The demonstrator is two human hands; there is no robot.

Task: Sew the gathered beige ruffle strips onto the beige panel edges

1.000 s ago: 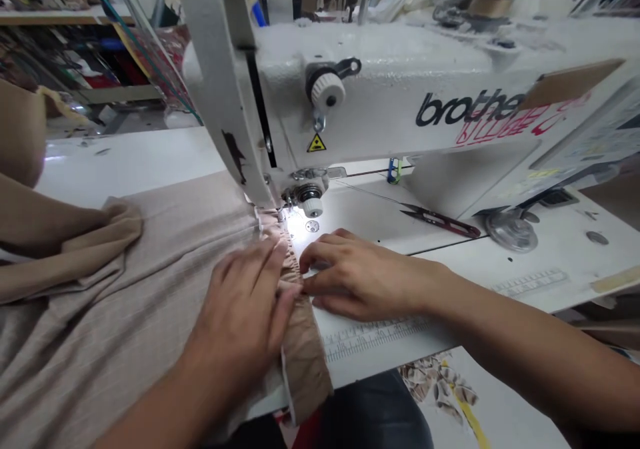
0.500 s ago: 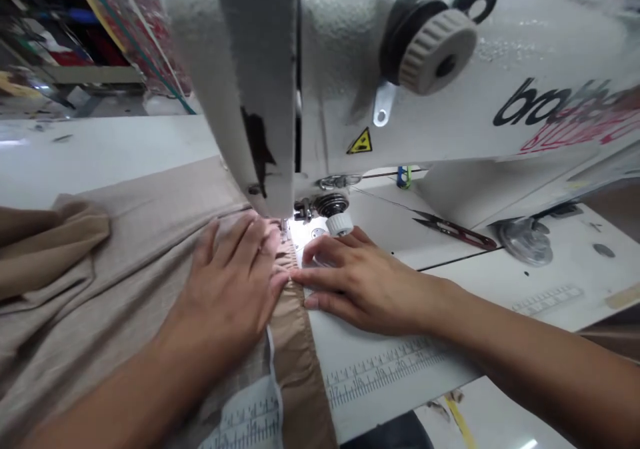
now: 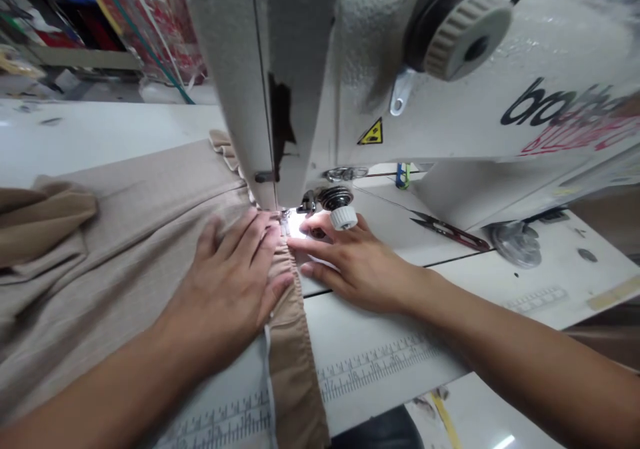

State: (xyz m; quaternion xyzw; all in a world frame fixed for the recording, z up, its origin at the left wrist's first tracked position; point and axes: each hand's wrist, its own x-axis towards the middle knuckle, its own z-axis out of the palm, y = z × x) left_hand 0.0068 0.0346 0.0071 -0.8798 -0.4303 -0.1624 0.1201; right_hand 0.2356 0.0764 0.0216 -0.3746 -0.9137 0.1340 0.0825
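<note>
Flatly, the left hand (image 3: 225, 282) is resting palm down with fingers loosely spread, pressing on the beige fabric (image 3: 150, 182) without gripping it. The right hand (image 3: 345, 252) is holding its fingers apart, partly bent, the index fingertip touching the edge of the gathered brown strip (image 3: 295, 382). Fabric and strip are lying on the worktop (image 3: 360, 329), the strip leading up to the sewing machine's (image 3: 360, 49) lit presser foot (image 3: 285, 222). Thread snips (image 3: 453, 233) are lying well to the right.
</note>
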